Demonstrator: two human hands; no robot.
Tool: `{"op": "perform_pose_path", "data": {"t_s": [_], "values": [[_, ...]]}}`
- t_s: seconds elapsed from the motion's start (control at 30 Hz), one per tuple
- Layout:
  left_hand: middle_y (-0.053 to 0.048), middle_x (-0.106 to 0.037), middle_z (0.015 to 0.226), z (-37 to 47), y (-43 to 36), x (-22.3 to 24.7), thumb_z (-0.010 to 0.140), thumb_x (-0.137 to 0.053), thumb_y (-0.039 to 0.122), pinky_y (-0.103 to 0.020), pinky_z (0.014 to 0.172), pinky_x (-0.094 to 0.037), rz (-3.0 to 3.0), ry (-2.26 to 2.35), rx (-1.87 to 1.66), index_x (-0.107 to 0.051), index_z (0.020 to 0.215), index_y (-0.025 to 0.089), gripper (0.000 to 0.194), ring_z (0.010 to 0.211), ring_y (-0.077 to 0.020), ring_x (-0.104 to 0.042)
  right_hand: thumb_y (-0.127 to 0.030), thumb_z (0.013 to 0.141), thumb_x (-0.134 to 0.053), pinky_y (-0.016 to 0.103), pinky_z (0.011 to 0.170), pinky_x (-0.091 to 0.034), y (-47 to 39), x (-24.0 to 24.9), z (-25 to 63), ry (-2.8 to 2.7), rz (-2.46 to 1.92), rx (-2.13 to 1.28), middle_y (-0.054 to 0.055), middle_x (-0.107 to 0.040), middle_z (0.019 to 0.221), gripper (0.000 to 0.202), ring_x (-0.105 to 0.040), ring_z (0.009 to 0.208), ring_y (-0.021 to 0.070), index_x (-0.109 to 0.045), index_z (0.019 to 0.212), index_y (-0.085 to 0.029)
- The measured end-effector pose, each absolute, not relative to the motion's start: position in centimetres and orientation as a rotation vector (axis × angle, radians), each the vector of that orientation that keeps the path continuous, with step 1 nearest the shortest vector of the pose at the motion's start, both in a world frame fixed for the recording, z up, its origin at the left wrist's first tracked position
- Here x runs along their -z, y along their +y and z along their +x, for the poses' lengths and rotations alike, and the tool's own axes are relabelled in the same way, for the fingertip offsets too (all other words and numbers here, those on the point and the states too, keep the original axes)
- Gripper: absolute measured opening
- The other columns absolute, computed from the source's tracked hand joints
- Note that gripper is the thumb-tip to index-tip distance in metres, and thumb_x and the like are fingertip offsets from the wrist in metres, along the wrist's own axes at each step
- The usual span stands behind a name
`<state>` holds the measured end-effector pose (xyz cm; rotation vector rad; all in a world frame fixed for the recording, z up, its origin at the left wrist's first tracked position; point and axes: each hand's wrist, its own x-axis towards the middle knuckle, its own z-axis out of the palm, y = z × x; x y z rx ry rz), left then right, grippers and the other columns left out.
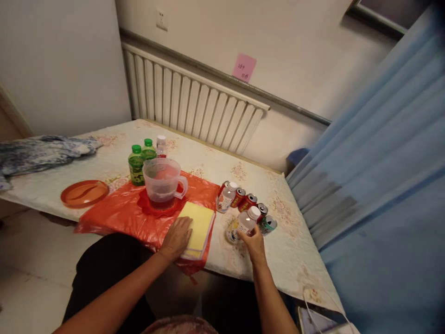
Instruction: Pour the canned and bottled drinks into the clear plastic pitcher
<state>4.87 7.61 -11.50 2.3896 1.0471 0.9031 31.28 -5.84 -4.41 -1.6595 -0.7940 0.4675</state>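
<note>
The white-capped bottle (245, 223), at four o'clock from the pitcher (161, 184), was clamped in the right hand (255, 243); the left hand (177, 236) was laid flat on the yellow stack (200, 223). A firm hold was advisable, clear of cans (247, 202) at one o'clock.

Floral-covered tbl (295, 253) w/ red plastic (121, 222), orange tray (74, 194), cans (249, 202), btls (224, 200).

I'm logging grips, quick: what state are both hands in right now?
Left hand: open, resting on the yellow stack.
Right hand: holding a bottle.
</note>
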Motion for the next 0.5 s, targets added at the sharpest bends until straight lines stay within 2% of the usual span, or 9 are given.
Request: {"op": "perform_pose_path", "data": {"t_s": [0.13,0.3,0.5], "values": [[-0.018,-0.058,0.131,5.4,7.8,12.5,0.09,-0.047,0.023,-0.056,0.108,-0.035,2.528,1.07,-0.884,-0.061,0.119,0.014,0.034,0.126,-0.0333,-0.048,-0.034,0.055,-0.079,0.035,0.076,-0.053,-4.8,5.6,33.1,-0.759,-1.698,-0.404,0.009,-0.072,0.1,0.056,-0.068,0.086,0.0243,-0.061,0.106,-0.016],[-0.016,-0.062,0.129,5.2,7.8,13.4,0.089,-0.049,0.019,-0.048,0.107,-0.039,2.813,1.142,-0.888,-0.062,0.121,0.014,0.035,0.124,-0.0306,-0.053,-0.037,0.057,-0.077,0.033,0.074,-0.053,-3.1,6.6,34.5,-0.791,-1.725,-0.332,0.009,-0.072,0.098,0.061,-0.067,0.086,0.0242,-0.061,0.112,-0.015],[-0.015,-0.063,0.129,5.1,7.9,13.7,0.089,-0.047,0.019,-0.047,0.105,-0.041,2.863,1.149,-0.919,-0.063,0.12,0.015,0.036,0.123,-0.03,-0.054,-0.035,0.059,-0.075,0.032,0.075,-0.052,-0.6,6.5,35.0,-0.86,-1.76,-0.274,0.009,-0.072,0.101,0.062,-0.066,0.083,0.0224,-0.06,0.115,-0.013]]}}
